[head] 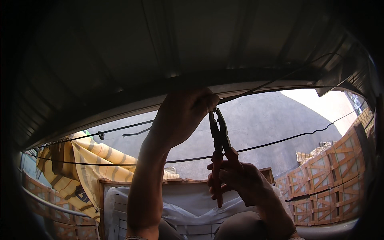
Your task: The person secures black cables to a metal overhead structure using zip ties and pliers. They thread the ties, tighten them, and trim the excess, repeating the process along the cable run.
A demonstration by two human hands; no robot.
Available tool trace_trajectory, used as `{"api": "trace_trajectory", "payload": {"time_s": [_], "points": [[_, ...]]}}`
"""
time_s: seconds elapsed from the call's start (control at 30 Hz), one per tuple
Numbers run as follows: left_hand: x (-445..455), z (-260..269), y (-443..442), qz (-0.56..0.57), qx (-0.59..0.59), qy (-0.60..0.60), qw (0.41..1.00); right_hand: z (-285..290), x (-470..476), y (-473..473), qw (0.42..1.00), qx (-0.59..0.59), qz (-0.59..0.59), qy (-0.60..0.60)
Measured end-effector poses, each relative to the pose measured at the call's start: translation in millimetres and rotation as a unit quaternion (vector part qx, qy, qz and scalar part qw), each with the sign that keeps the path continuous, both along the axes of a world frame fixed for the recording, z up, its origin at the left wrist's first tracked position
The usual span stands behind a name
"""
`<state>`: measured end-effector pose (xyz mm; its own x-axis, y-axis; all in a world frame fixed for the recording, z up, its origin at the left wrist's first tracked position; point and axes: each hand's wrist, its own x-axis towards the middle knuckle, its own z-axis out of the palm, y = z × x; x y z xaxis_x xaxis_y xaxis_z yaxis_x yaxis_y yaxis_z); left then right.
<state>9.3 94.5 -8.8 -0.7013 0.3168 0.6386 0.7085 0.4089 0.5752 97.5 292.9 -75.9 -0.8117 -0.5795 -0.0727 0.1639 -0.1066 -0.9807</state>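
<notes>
My left hand point(183, 120) is raised to the edge beam point(132, 111) of a dark metal roof. Its fingers are closed around a black cable point(255, 88), which comes out on both sides of the fist. A loose cable end point(136, 133) sticks out to the left. In my right hand point(240, 180) is a pair of combination pliers point(220, 138) with red handles, pointing upward. The jaws are parted slightly, just below my left thumb; whether they touch the cable cannot be made out.
A second black cable point(192, 160) crosses below, behind my forearms. Left hangs a yellow striped tarpaulin point(105, 153), near a cable knot point(101, 135). Below me is a wooden crate point(100, 198) with plastic sheeting point(192, 210). Slatted crates point(327, 174) are stacked right.
</notes>
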Motion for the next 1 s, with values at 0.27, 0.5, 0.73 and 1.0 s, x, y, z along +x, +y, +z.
{"api": "trace_trajectory", "payload": {"time_s": [0.27, 0.5, 0.73, 1.0], "points": [[-1.5, 4.0, -2.9, -0.029, 0.013, -0.053, 0.998, -24.6, -10.1, 3.5, 0.909, -0.343, 0.163, -0.171], [-0.8, -0.9, -3.6, 0.01, -0.018, -0.03, 0.999, -8.3, -4.1, -4.9, 0.998, -0.007, -0.001, 0.068], [-2.3, -5.7, -6.2, 0.011, -0.021, -0.01, 1.0, -8.2, -3.3, -5.0, 0.994, -0.095, 0.001, -0.054], [-6.7, -6.0, -7.9, -0.03, 0.03, -0.078, 0.996, -11.8, -8.4, 2.7, 0.996, -0.047, 0.076, -0.017]]}}
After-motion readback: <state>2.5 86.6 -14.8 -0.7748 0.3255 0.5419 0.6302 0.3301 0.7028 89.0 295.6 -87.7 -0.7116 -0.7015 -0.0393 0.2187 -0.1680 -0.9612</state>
